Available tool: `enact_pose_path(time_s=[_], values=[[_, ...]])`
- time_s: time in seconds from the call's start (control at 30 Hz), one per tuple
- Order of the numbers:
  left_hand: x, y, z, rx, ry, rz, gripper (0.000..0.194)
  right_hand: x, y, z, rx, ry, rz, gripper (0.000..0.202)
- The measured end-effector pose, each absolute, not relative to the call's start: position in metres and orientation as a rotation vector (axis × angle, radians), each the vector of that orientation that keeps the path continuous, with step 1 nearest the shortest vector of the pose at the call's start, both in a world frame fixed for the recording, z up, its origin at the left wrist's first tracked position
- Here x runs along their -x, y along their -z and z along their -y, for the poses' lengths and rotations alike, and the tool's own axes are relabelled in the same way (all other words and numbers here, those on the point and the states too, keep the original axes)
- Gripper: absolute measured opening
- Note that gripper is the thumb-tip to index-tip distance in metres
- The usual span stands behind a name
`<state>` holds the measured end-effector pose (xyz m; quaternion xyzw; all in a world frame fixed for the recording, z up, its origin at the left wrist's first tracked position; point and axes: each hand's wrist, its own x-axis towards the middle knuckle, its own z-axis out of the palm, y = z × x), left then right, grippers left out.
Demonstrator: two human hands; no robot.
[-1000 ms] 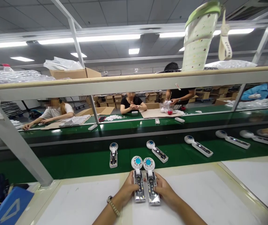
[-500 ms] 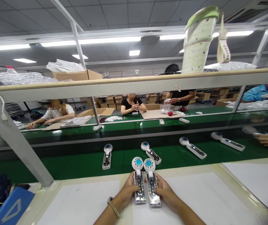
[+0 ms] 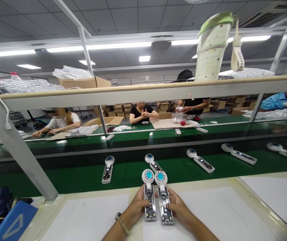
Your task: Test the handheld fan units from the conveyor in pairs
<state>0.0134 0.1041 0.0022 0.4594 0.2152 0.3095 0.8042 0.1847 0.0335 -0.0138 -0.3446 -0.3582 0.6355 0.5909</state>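
Side by side over the white work surface, I hold two white handheld devices with round, slotted heads, blue centres and circuit boards showing in their handles. My left hand (image 3: 137,205) is closed around the handle of the left device (image 3: 149,197), thumb on its front. Around the right device (image 3: 164,201) my right hand (image 3: 177,204) is closed the same way. Both heads point away from me, and the two devices almost touch. Just behind them on the green conveyor belt lies a similar device (image 3: 149,158), partly hidden by the held heads.
More such devices (image 3: 107,174) lie spaced along the green belt (image 3: 130,174). A shelf (image 3: 143,94) crosses above, bearing a tumbler (image 3: 212,50) and a cardboard box (image 3: 83,82). A metal post (image 3: 20,144) and blue bin (image 3: 15,221) stand left. Several co-workers sit or stand opposite.
The devices on the near belt have shifted left. A co-worker's hand at the right edge has gone from view. My hands keep their hold, nearly still.
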Motion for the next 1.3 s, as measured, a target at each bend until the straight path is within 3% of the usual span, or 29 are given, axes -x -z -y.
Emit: enact_pose_path(time_s=[0.13, 0.23, 0.3, 0.37, 0.47, 0.6, 0.67, 0.77, 0.87, 0.93, 1.0, 1.1, 1.3], values=[[-0.013, -0.001, -0.105, -0.977, -0.667, -0.460, 0.063, -0.187, 0.015, -0.034, 0.757, -1.478, 0.807, 0.065], [-0.014, 0.000, -0.106, -0.923, -0.696, -0.446, 0.064, -0.188, 0.016, -0.036, 0.719, -1.506, 0.715, 0.045], [-0.015, 0.000, -0.106, -0.849, -0.733, -0.494, 0.047, -0.188, 0.016, -0.037, 0.721, -1.538, 0.600, 0.032], [-0.017, 0.000, -0.107, -0.753, -0.733, -0.577, 0.032, -0.190, 0.013, -0.036, 0.710, -1.571, 0.499, 0.045], [-0.019, -0.003, -0.108, -0.647, -0.691, -0.656, 0.055, -0.196, 0.009, -0.037, 0.645, -1.583, 0.413, 0.060], [-0.016, -0.004, -0.122, -0.672, -0.736, -0.778, 0.056, -0.213, 0.013, -0.052, 0.768, -1.540, 0.411, 0.057], [-0.010, -0.004, -0.141, -0.787, -0.780, -0.910, 0.056, -0.227, 0.017, -0.070, 0.992, -1.425, 0.528, 0.054], [0.010, -0.008, -0.187, -1.205, -0.802, -1.245, 0.058, -0.255, 0.016, -0.104, 1.400, -0.998, 0.797, 0.042], [0.049, -0.023, -0.242, -1.537, -0.800, -1.529, 0.052, -0.278, 0.005, -0.135, 1.544, -0.657, 0.926, 0.024], [0.084, -0.036, -0.272, -1.626, -0.834, -1.678, 0.043, -0.279, -0.003, -0.150, 1.532, -0.536, 0.972, 0.033], [0.122, -0.048, -0.293, -1.687, -0.852, -1.853, 0.039, -0.262, -0.009, -0.162, 1.504, -0.479, 1.064, 0.040], [0.172, -0.056, -0.307, -1.638, -0.793, -2.131, 0.039, -0.209, -0.010, -0.180, 1.463, -0.584, 1.242, 0.034], [0.211, -0.032, -0.302, -1.573, -0.692, -2.224, 0.018, -0.095, 0.001, -0.217, 1.548, -0.809, 1.254, 0.027]])
